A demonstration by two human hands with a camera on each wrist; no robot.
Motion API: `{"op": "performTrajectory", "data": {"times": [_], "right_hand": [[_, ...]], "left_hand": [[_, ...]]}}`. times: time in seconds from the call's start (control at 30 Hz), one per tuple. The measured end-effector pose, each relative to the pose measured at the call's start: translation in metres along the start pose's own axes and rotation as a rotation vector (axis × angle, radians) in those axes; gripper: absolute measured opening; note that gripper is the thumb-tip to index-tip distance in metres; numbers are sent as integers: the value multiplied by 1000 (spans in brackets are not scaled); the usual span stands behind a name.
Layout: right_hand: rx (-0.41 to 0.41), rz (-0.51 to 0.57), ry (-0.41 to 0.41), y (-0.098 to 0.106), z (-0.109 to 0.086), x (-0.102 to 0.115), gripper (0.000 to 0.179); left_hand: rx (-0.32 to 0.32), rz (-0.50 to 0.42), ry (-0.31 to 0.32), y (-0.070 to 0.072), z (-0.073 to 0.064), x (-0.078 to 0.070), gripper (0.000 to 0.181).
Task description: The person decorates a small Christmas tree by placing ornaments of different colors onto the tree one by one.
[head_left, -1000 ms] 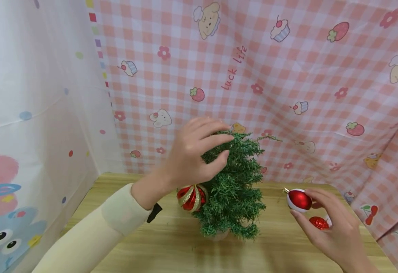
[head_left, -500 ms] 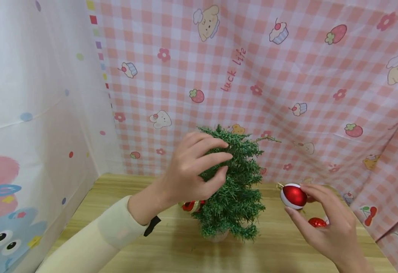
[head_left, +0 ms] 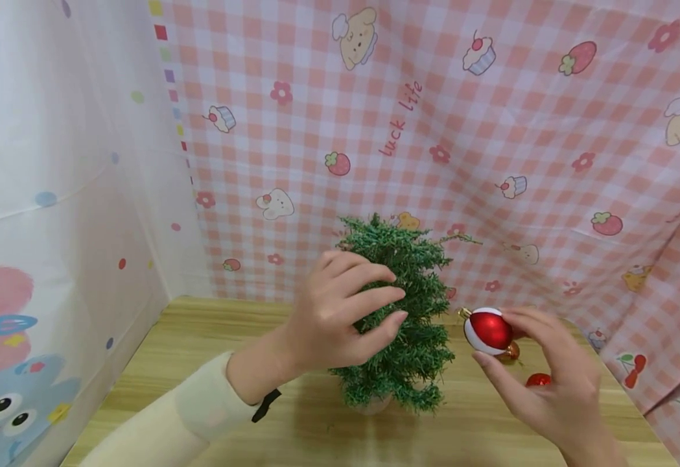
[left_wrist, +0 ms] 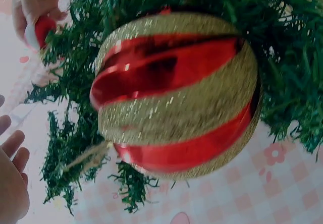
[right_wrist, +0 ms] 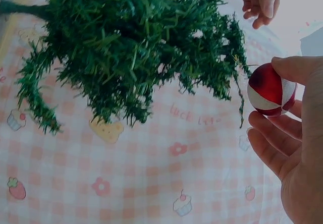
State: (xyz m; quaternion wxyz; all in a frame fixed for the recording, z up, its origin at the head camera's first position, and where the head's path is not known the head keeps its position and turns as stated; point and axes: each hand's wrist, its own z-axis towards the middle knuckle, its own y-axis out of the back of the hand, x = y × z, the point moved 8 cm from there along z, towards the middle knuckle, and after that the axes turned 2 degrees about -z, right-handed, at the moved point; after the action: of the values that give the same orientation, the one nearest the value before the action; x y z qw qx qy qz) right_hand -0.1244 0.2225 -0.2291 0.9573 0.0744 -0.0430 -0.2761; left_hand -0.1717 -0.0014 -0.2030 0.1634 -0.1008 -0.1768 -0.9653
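A small green Christmas tree (head_left: 415, 279) stands upright on the wooden table. In front of its left side is my left hand (head_left: 334, 318), fingers spread and lightly bent, with nothing held; whether the fingertips touch the branches I cannot tell. A large red bauble with gold glitter stripes (left_wrist: 176, 103) hangs on the tree, filling the left wrist view; my left hand and arm hide it in the head view. Right of the tree, my right hand (head_left: 561, 389) pinches a red and white bauble (head_left: 489, 329) between thumb and fingers. Its gold cap points left toward the branches, apart from them.
A red bauble (head_left: 538, 380) lies on the table (head_left: 462, 428), partly behind my right hand. Near it sits a small orange-gold bauble (head_left: 512, 352), partly covered by the held one. A pink checked cloth (head_left: 316, 130) hangs behind, and a white printed cloth (head_left: 83, 194) at left.
My left hand has moved down along the tree, uncovering its top and covering the striped bauble. My right hand has carried the red and white bauble left, nearer the tree.
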Motion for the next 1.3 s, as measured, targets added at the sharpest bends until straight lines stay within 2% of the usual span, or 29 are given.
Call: {"op": "performTrajectory", "data": {"times": [0.37,0.57,0.77,1.03,1.3], "right_hand": [[-7,80,31,-16,4,8,54],[0,89,31,-24,4,10,55],[-10,71,25,-28,4,13,56],[-21,96,30,-33,7,18,54],[-5,88,14,-34,6,17,55]], "left_hand": [[24,50,-25,-13,-12,-15,22],[20,72,-3,-19,-17,-20,17],[17,87,38,-24,-19,-20,16],[2,54,60,-24,-22,-17,5],[9,17,78,-22,-24,-14,10]]}}
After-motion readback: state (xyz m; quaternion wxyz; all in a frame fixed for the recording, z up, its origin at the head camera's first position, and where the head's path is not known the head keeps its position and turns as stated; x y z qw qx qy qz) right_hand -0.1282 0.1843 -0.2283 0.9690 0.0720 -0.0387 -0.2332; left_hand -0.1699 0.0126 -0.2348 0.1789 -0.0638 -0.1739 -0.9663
